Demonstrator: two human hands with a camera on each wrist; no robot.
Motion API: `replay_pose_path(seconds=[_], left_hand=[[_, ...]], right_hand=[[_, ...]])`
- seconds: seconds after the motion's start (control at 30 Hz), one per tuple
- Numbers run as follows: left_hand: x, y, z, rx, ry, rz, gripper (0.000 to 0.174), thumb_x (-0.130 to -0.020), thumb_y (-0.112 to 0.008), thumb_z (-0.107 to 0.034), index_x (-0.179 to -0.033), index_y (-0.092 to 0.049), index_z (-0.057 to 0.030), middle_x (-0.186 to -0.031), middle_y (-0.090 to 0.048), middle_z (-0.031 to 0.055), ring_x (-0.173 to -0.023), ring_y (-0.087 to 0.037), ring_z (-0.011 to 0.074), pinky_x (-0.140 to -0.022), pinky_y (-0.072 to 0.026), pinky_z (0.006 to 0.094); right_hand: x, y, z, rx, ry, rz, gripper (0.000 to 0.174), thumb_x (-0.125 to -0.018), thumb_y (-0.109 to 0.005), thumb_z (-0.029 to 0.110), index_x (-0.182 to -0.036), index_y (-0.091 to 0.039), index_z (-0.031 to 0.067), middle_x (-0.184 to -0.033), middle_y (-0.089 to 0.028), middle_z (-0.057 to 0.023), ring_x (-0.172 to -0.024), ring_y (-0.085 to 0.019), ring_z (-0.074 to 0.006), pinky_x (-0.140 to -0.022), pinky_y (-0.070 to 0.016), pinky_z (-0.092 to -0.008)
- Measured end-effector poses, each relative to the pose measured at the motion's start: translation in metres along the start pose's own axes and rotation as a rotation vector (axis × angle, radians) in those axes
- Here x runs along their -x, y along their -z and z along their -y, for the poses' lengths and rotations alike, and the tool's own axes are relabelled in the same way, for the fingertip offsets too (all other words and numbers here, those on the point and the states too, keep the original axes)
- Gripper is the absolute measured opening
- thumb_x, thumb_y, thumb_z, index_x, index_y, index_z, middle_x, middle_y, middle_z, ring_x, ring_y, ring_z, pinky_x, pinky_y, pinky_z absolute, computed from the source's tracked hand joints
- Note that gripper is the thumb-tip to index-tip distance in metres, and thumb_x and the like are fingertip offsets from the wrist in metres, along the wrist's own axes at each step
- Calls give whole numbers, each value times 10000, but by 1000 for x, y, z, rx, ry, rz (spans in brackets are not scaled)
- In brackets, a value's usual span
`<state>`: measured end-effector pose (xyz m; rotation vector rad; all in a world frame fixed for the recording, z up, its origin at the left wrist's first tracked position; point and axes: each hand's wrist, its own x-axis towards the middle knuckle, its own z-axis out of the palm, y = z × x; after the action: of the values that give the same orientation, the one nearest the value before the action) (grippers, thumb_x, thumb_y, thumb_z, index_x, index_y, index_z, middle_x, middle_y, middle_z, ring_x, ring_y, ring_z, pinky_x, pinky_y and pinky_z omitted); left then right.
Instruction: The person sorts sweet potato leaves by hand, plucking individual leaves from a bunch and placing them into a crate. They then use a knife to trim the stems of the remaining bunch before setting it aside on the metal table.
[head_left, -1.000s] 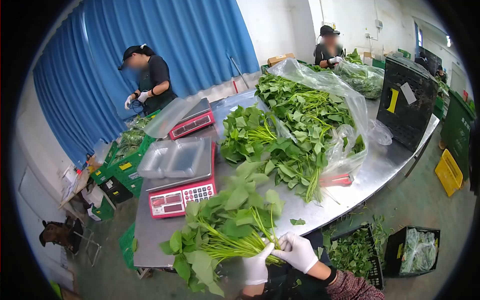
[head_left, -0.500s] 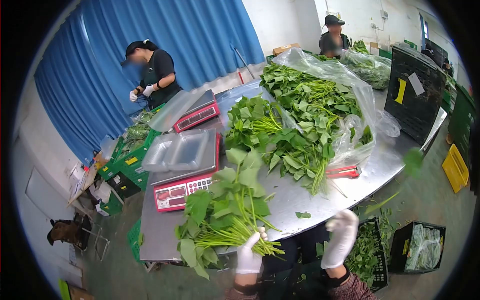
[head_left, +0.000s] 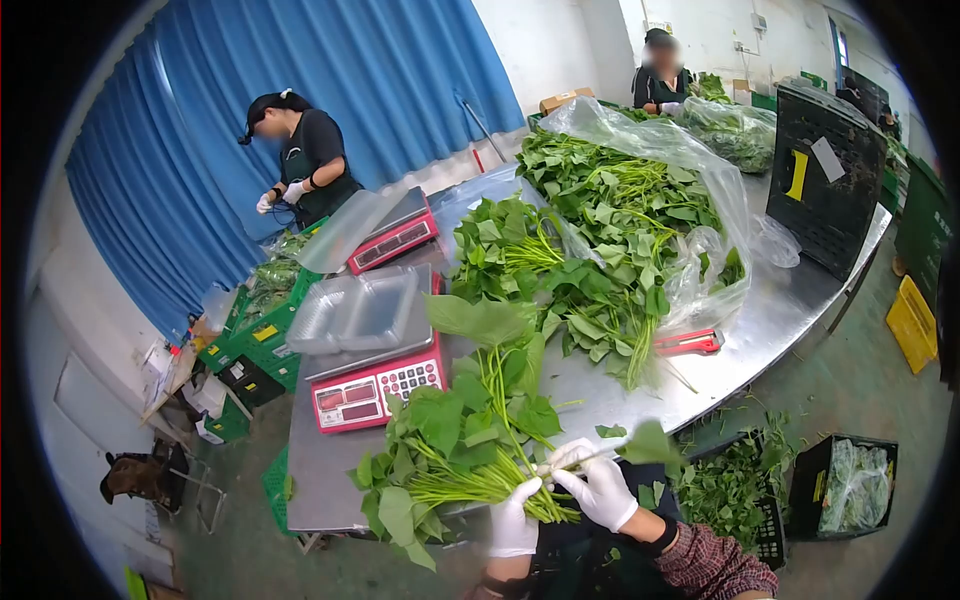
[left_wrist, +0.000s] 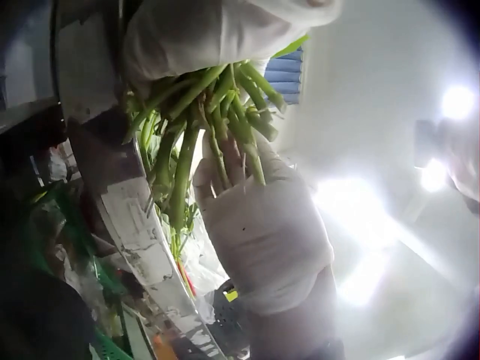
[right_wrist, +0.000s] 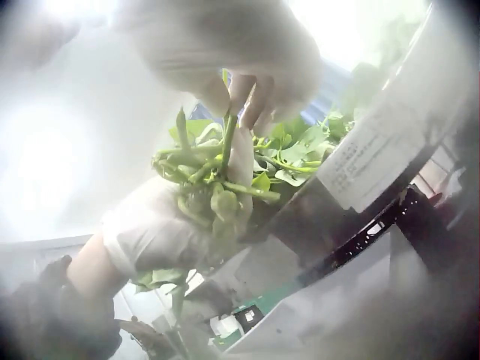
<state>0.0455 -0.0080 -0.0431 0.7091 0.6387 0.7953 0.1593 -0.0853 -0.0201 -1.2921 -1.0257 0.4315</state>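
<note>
My gloved left hand (head_left: 512, 522) grips a thick bunch of leafy greens (head_left: 465, 480) by its stems, over the table's near edge. The leaves spread to the left and upward, while the cut stem ends (left_wrist: 247, 112) stick out of the fist in the left wrist view. Right beside them, my gloved right hand (head_left: 602, 495) pinches a stem between thumb and fingers at the top of the bunch. A leaf (head_left: 650, 447) stands out to the right of these fingers. In the right wrist view, one upright stem (right_wrist: 229, 142) runs up to the right fingertips.
A red scale (head_left: 380, 390) with clear plastic trays (head_left: 355, 308) stands behind the bunch. More greens (head_left: 620, 220) lie in an open plastic bag, near a red box cutter (head_left: 688, 342). At the lower right is a black crate (head_left: 770, 530) of leaves. Two people work farther back.
Half a second ago the right hand was away to the right, with a loose leafy stem in the air beyond it. It is now back at the bunch, which the left hand holds throughout.
</note>
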Motion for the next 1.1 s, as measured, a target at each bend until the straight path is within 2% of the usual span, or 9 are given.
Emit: replay_pose_path(seconds=[0.13, 0.23, 0.3, 0.37, 0.43, 0.63, 0.87, 1.03, 1.1], left_hand=[[3, -15, 2, -13, -23, -29, 222, -774, -548, 20, -996, -537, 22, -891, -626, 109, -793, -615, 211, -718, -511, 320], [-7, -8, -15, 74, -5, -120, 210, -785, -545, 26, -994, -528, 19, -869, -614, 122, -781, -613, 220, -733, -498, 316], [-7, 3, -12, 59, 18, -65, 211, -780, -549, 17, -989, -521, 9, -862, -601, 113, -769, -600, 223, -721, -495, 321], [-2, 1, -12, 74, 47, 33, 211, -777, -540, 19, -986, -516, 2, -857, -591, 111, -760, -583, 216, -717, -489, 324], [-3, 1, -7, 71, 48, 69, 217, -770, -536, 20, -984, -506, 2, -855, -577, 110, -753, -567, 210, -716, -481, 321], [4, 11, -19, 112, 66, 121, 226, -770, -537, 5, -991, -496, -16, -868, -563, 116, -769, -560, 212, -730, -470, 319], [12, 11, -51, 376, -209, 166, 306, -754, -552, 38, -1041, -493, -50, -864, -515, 57, -717, -496, 143, -722, -431, 288], [6, 3, -41, 163, -249, -27, 275, -800, -554, 43, -1054, -496, -44, -801, -525, 47, -707, -511, 141, -730, -439, 295], [11, -1, -28, -39, -116, -146, 210, -826, -582, 35, -1018, -516, -20, -803, -552, 50, -679, -551, 149, -653, -481, 275]], right_hand=[[20, 17, 5, 182, 248, -186, 111, -771, -640, -1, -838, -562, 38, -870, -583, -94, -831, -572, -225, -735, -454, -344], [21, 58, 33, 264, 394, -758, 182, -889, -547, 229, -804, -525, 70, -839, -540, -78, -733, -502, -177, -685, -417, -288], [-3, 70, 50, -295, 334, -1190, 257, -852, -582, 313, -872, -577, 57, -880, -541, -56, -783, -519, -158, -705, -418, -285], [9, 69, 13, 210, -77, -637, 297, -801, -626, 326, -934, -600, 62, -915, -567, -69, -829, -552, -186, -710, -432, -305], [-13, 47, 2, 735, 144, 7, 344, -746, -664, 342, -951, -621, 70, -881, -600, -81, -808, -582, -227, -706, -446, -325], [-36, 2, -27, 1149, 152, 140, 207, -700, -656, 284, -700, -624, 80, -689, -591, -86, -671, -598, -260, -622, -467, -363], [-20, 58, -25, 1039, 35, -205, 152, -683, -651, 198, -606, -584, 84, -638, -577, -120, -596, -588, -304, -553, -471, -390], [-7, 61, -24, -26, -394, -189, 219, -778, -705, 229, -738, -653, 19, -682, -631, -33, -577, -568, -96, -555, -455, -250], [-3, 52, -15, 1, -449, -72, 222, -788, -713, 215, -825, -679, -1, -647, -604, 9, -587, -503, -31, -563, -421, -191]])
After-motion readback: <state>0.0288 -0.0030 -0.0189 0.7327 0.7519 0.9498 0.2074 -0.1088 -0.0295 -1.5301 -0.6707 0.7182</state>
